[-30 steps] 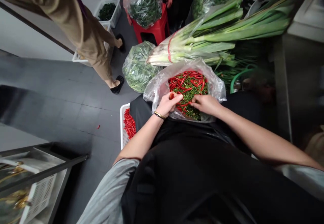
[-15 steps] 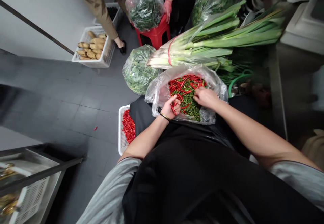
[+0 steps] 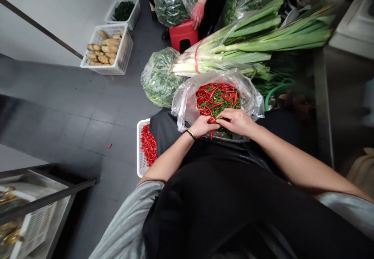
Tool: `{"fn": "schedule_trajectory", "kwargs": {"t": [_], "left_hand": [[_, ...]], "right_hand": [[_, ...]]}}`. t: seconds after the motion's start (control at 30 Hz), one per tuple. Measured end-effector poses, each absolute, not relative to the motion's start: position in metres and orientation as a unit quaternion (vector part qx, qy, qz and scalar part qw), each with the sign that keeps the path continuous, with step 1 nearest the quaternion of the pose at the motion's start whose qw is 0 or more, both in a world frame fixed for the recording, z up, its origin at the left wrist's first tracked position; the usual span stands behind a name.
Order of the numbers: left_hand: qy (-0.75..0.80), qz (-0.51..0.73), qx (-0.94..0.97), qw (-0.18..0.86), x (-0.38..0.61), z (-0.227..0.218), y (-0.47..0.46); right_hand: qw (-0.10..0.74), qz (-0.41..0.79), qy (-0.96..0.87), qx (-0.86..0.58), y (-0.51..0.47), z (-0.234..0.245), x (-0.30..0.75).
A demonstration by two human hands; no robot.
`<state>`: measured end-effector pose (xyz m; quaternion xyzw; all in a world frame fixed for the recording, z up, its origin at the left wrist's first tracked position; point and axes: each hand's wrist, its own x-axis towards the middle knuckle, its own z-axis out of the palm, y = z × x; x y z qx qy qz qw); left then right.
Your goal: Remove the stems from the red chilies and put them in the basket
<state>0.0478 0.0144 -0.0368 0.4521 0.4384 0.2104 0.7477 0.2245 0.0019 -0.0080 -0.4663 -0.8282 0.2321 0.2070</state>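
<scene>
A clear plastic bag (image 3: 187, 105) rests open on my black apron (image 3: 166, 124), filled with red and green chilies (image 3: 217, 99). My left hand (image 3: 203, 126), with a thin gold bracelet at the wrist, meets my right hand (image 3: 235, 121) just over the bag's near edge. Between the fingers a red chili (image 3: 212, 134) hangs down, and a thin stem shows at my right fingertips. The hands hide part of what they hold. Left of my lap, a white plastic crate (image 3: 139, 149) holds a pile of red chilies.
Ahead lie a bundle of leeks (image 3: 222, 56) and a bagged mound of greens (image 3: 159, 79). A person with a red-gloved hand (image 3: 198, 15) stands behind a red stool (image 3: 182, 34). A crate of pale tubers (image 3: 106, 48) sits on the grey floor, and a metal cart (image 3: 37, 208) stands left.
My left hand has moved right from the bag's left side and now meets my right hand. The person in tan trousers has gone from view, showing the crate of tubers.
</scene>
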Motion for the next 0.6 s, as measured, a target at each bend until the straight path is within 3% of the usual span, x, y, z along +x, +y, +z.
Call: {"fn": "schedule_trajectory", "kwargs": {"t": [0.13, 0.23, 0.37, 0.5, 0.6], "left_hand": [[0.429, 0.187, 0.336, 0.817, 0.051, -0.03, 0.008], [0.382, 0.18, 0.238, 0.874, 0.048, -0.031, 0.002], [0.315, 0.218, 0.146, 0.912, 0.037, -0.039, -0.012], [0.299, 0.237, 0.153, 0.911, 0.03, -0.044, -0.029], [0.305, 0.219, 0.175, 0.91, 0.029, -0.044, -0.037]], "right_hand": [[0.146, 0.07, -0.832, -0.531, -0.005, -0.01, 0.219], [0.066, 0.023, -0.796, -0.602, 0.003, -0.011, 0.224], [-0.071, 0.044, -0.781, -0.619, 0.013, -0.017, 0.226], [-0.16, 0.114, -0.844, -0.499, 0.009, -0.04, 0.197], [-0.201, 0.138, -0.838, -0.488, 0.011, -0.056, 0.178]]}}
